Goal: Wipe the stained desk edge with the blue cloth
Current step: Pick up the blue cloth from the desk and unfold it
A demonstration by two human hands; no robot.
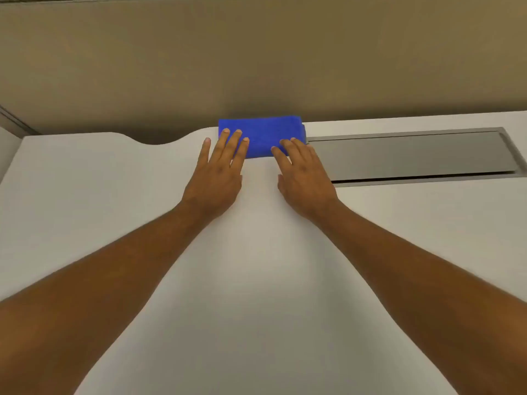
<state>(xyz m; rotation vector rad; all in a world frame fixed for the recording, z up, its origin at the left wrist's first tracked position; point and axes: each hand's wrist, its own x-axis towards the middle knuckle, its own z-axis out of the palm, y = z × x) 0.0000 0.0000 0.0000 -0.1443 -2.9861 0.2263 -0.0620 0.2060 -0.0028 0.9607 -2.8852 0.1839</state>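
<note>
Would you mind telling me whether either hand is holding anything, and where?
Nothing is gripped: left hand and right hand lie flat, fingertips pressing the blue cloth's near edge.

Folded rectangular bright blue cloth point(261, 135), lying flat at far edge of smooth white desk top point(256, 266), fingertips resting on near side.

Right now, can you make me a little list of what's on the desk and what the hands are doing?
cloth: blue cloth, folded, lying at the far edge of the desk
left hand: flat, fingers spread, fingertips on the cloth's left end
right hand: flat, fingertips on the cloth's right end
beside the cloth: grey metal flap set in the desk, to the right
behind: tan partition wall
stain: none visible
</note>
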